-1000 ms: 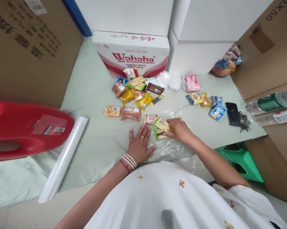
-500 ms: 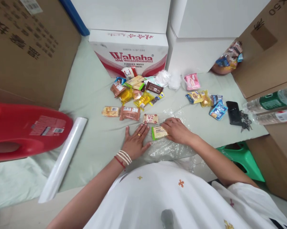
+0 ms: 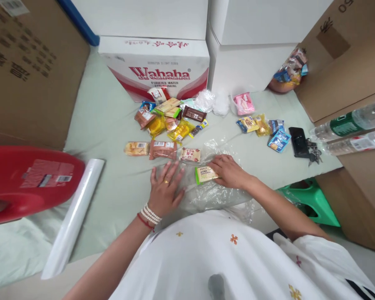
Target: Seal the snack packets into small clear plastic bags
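Your right hand (image 3: 231, 171) grasps the right end of the green-edged biscuit packet (image 3: 204, 174), located over clear film (image 3: 210, 195) at the worktop's (image 3: 112, 200) near side. Your left hand (image 3: 165, 189), further left, is spread, holding nothing. Assessment: light, slick, probably brittle; grip the long edges gently.

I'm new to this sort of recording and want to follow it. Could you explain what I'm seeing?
There is no machine here, just a person using bare hands. Every picture comes from one camera worn on the head, looking forward and down. On the pale green cloth lie wrapped snacks, a black phone and keys, with a Wahaha carton behind the main pile. The right hand holds one end of a green-ended biscuit packet over clear plastic. The left hand is spread open, gripping nothing.
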The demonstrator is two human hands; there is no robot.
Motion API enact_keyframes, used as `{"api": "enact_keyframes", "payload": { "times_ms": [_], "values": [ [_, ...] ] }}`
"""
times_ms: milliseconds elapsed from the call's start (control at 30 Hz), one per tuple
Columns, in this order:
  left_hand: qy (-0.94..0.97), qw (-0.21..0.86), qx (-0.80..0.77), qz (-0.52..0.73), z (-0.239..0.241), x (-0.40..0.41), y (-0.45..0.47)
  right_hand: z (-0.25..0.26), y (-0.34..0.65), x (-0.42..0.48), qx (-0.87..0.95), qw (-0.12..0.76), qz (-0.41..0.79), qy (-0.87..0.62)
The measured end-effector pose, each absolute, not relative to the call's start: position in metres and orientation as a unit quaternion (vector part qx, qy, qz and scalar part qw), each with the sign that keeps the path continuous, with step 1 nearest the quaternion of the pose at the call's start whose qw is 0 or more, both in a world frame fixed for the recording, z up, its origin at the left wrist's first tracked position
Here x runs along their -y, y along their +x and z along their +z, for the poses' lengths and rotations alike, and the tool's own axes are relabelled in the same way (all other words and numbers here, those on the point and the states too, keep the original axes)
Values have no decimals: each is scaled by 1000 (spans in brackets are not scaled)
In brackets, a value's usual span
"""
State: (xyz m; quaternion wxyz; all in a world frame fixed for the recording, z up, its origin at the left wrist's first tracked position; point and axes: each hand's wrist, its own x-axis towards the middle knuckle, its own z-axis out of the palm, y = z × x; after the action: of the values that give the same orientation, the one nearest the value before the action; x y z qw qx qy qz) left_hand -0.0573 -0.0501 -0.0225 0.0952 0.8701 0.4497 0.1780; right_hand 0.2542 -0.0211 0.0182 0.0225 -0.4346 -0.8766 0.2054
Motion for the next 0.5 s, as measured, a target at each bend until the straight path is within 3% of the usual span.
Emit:
{"api": "enact_keyframes", "payload": {
  "times_ms": [167,333,500],
  "values": [
    [932,172,-272,167,-21,67,-68,21,289,67,861,126,242,-430],
    [932,185,-293,110,-40,66,-70,-6,313,127,837,149,269,-453],
    [899,229,-325,183,-32,52,-68,-1,313,120,796,216,297,-482]
  ]
}}
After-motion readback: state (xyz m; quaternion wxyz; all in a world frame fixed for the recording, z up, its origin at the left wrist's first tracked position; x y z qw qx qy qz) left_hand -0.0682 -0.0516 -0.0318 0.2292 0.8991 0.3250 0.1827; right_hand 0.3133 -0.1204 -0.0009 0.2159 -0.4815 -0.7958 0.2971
